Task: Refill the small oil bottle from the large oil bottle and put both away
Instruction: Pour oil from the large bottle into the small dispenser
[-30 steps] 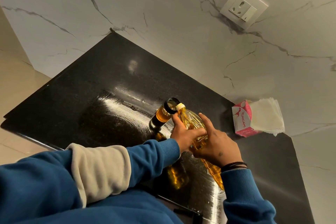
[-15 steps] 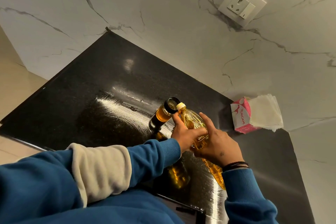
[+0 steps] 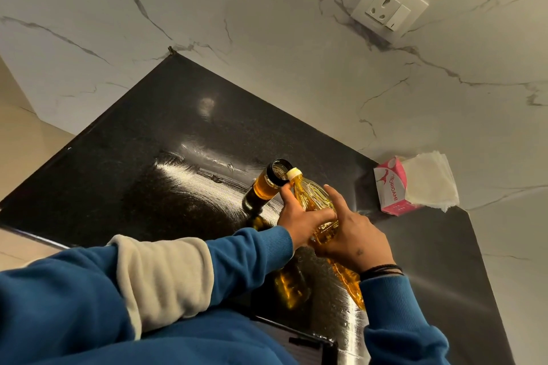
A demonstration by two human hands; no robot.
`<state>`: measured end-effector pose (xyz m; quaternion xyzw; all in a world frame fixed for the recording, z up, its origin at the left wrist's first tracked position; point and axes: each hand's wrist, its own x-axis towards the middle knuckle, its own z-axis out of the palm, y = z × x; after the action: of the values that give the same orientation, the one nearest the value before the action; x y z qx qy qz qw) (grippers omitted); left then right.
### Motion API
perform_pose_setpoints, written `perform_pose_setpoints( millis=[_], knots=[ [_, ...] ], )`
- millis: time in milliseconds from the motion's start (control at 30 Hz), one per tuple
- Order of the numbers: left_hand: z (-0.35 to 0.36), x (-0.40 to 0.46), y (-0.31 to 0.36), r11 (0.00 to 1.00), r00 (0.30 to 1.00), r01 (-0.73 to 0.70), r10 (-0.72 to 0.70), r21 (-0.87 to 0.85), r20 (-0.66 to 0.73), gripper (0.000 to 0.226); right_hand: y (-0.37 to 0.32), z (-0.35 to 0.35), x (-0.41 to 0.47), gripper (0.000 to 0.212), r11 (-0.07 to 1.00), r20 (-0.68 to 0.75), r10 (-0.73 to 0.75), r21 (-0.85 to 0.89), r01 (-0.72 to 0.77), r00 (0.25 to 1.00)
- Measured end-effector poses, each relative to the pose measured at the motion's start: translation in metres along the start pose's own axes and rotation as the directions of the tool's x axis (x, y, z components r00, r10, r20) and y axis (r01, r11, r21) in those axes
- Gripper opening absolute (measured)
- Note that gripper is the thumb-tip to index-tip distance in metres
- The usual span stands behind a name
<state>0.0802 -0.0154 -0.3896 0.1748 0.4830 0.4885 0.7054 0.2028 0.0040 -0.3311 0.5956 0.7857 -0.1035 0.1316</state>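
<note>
Little is changing since a second ago: both hands, left [image 3: 299, 221] and right [image 3: 353, 234], are still gripping the tilted large bottle [image 3: 315, 197], its mouth meeting the small bottle [image 3: 267, 187] standing on the tabletop [image 3: 133, 163]; pouring is likely continuing.

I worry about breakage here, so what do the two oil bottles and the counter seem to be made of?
The large oil bottle looks like thin clear plastic: ribbed, see-through walls and a yellow plastic spout. The small oil bottle seems to be glass, smooth and clear with a black collar, though hard plastic cannot be ruled out. The counter looks like polished black stone, speckled and reflecting light.
</note>
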Motion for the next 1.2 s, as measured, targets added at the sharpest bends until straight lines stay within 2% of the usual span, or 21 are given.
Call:
perform_pose_setpoints(
  millis=[567, 967, 1200],
  knots=[
    [-0.001, -0.005, 0.008, 0.998, 1.000, 0.023, -0.022, 0.057, -0.018, 0.114, -0.002, 0.001, 0.001, 0.122, 0.999, 0.015, -0.003, 0.036, 0.002, 1.000],
    [-0.002, -0.003, 0.008, 0.986, 0.997, -0.033, 0.044, 0.163, -0.065, 0.120, -0.005, 0.016, 0.000, 0.122, 0.988, -0.042, 0.008, 0.154, -0.002, 0.999],
    [-0.003, 0.000, 0.010, 0.967, 0.989, -0.084, 0.109, 0.242, -0.095, 0.096, -0.005, 0.021, -0.003, 0.125, 0.955, -0.114, 0.008, 0.294, 0.026, 0.993]
  ],
)
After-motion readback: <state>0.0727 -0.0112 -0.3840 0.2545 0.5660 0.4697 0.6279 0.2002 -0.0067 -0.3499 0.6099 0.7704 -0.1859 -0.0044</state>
